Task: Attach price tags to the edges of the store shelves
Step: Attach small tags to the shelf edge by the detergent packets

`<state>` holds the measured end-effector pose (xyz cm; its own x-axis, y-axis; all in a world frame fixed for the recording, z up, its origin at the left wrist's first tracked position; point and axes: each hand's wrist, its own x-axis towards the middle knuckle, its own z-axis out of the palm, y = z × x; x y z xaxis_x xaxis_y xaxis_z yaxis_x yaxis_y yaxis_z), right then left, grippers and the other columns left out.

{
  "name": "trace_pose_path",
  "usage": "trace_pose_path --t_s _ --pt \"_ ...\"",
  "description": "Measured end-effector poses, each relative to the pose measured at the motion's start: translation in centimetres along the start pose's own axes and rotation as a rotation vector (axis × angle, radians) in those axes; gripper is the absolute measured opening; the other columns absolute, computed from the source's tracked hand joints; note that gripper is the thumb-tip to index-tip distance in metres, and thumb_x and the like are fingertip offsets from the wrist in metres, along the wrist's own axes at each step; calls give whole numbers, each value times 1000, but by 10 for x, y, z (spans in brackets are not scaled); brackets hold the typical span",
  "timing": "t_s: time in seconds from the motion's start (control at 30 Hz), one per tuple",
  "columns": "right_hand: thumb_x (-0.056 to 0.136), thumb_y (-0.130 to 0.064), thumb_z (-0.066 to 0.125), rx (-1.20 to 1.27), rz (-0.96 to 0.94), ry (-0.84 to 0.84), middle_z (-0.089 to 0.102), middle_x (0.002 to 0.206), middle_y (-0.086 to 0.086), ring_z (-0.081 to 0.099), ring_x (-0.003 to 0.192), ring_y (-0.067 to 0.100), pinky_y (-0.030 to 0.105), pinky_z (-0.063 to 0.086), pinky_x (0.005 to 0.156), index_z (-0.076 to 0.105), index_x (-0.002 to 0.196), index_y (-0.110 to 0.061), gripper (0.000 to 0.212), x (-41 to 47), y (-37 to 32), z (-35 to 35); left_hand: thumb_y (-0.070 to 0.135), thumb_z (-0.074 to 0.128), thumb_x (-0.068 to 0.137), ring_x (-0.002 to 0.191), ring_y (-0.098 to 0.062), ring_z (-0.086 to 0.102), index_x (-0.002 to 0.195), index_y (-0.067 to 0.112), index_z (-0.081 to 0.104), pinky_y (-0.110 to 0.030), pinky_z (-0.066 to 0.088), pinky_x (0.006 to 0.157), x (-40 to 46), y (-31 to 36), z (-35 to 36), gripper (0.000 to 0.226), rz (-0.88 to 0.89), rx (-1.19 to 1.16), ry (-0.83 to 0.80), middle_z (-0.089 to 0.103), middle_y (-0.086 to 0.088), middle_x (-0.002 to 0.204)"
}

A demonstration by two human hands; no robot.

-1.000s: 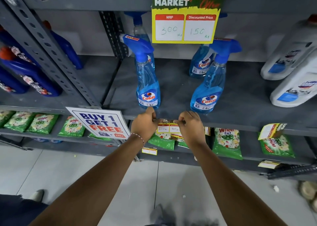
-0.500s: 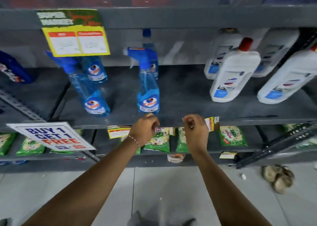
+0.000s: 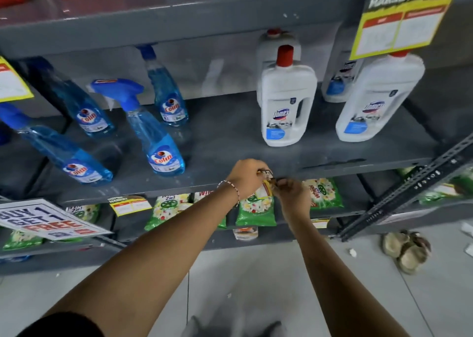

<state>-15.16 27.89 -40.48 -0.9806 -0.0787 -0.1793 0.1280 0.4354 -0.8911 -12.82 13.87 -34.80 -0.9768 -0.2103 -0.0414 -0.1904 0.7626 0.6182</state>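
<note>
Two grey metal shelves (image 3: 230,183) over a pale tiled floor (image 3: 256,285), blue spray bottles (image 3: 156,142) and white jugs (image 3: 286,101) up top. The small yellow-and-white price tag (image 3: 266,186) sits right at the shelf's front edge, pinched between left hand (image 3: 247,176) and right hand (image 3: 290,195).

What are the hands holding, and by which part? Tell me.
Both hands pinch one small price tag at the shelf edge: the left hand at its top, the right hand at its right side. The exact grip is blurred.
</note>
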Motion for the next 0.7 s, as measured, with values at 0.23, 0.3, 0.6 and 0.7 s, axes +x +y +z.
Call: trace_pose_path --t_s 0.23,0.3,0.6,0.7 --pt "79 -10 76 157 -52 -239 74 70 -5 65 68 9 24 51 65 76 82 -14 5 1 29 -31 13 70 82 73 -15 68 90 16 73 -25 51 70 -27 8 20 9 -135 -153 106 76 -4 85" --pt "81 -7 73 142 -76 -229 69 60 -18 61 58 -4 13 45 59 77 86 -9 6 7 32 -46 13 72 81 63 -13 64 86 17 72 -22 46 63 -28 20 30 7 -149 -179 135 74 -4 75" --pt "80 -21 71 -307 -380 -9 78 92 0 69 83 22 37 56 75 77 92 -24 14 55 36 -111 8 66 82 81 -21 68 81 5 75 -23 47 69 0 71 73 9 -117 -52 100 77 -11 84" --pt "81 -17 69 -356 -459 -4 77 92 2 68 83 25 35 55 72 77 92 -21 14 67 39 -112 8 66 81 81 -27 68 78 3 74 -30 54 70 7 75 79 10 -141 -31 103 76 -14 82"
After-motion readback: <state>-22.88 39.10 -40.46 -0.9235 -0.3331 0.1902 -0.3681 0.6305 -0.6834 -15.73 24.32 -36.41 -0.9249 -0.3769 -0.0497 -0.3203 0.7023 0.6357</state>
